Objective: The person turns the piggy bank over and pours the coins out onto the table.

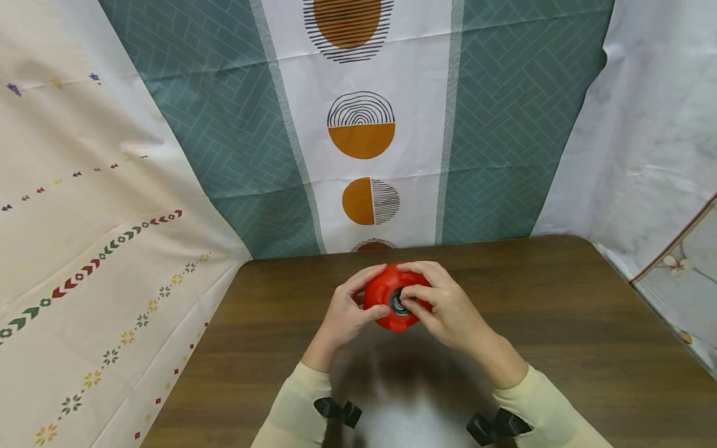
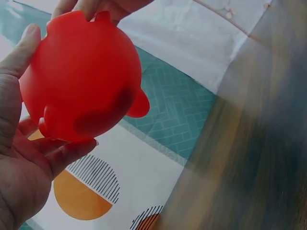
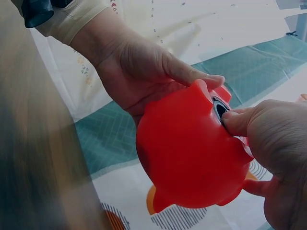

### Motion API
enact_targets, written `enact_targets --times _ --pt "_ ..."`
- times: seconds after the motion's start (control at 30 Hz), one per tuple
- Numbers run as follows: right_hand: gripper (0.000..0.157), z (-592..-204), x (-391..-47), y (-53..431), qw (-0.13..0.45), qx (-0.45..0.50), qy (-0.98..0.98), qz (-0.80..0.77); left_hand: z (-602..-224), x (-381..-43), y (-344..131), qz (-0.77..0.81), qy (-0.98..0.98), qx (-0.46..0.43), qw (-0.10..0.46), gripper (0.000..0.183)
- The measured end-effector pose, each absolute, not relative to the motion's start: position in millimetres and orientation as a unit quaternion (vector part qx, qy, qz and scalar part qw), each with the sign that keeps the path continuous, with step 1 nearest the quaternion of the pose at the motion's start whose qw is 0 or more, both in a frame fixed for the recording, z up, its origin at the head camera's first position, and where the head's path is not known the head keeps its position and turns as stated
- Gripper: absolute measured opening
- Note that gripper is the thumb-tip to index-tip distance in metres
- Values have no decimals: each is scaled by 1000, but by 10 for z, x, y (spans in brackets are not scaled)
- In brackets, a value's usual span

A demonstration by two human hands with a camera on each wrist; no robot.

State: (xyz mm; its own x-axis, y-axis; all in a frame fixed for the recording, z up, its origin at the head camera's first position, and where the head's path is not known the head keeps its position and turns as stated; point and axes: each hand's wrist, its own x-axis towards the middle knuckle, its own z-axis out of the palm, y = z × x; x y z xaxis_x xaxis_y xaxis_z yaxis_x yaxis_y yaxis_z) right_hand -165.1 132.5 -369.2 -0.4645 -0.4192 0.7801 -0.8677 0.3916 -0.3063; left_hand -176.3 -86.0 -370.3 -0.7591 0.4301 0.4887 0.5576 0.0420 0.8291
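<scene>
A red, round piggy bank (image 1: 382,290) with stubby bumps like feet is held up above the table, its underside turned toward the head camera. My left hand (image 1: 346,312) grips its left side, thumb near the front and fingers around the back. At the centre of that underside sits a round black plug (image 3: 220,110). The thumb and forefinger of my right hand (image 1: 450,310) pinch at this plug, while other fingers rest against the body. In the left wrist view the smooth red body (image 2: 86,72) hides most of the right hand.
Beneath the hands lies a brown wooden table (image 1: 269,361), with a bright glare near its front edge. Patterned cloths hang around it: a green and white one (image 1: 493,124) behind, a cream one (image 1: 84,236) at left, a marbled white one (image 1: 655,124) at right.
</scene>
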Motion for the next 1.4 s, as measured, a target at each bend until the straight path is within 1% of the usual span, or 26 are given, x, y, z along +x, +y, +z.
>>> enact_targets --times 0.2,0.5,0.8,1.03,1.23,1.4 --pt "14 -3691 -1668 1324 310 430 -770 354 -3725 -1787 -878 -596 -723 -346 46 62" --pt "14 -3696 -1704 1327 293 450 -773 338 -3982 -1983 -934 -599 -724 -341 29 59" --pt "15 -3701 -1716 1323 289 464 -772 324 -3967 -1979 -948 -599 -724 -342 16 61" --pt "12 -3758 -1718 1296 309 433 -775 340 -3754 -1785 -911 -604 -726 -327 27 59" --pt "12 -3788 -1700 1254 332 398 -770 372 -3724 -1755 -871 -612 -725 -313 51 58" --pt "11 -3810 -1690 1208 338 377 -769 390 -3797 -1794 -854 -619 -721 -301 74 59"
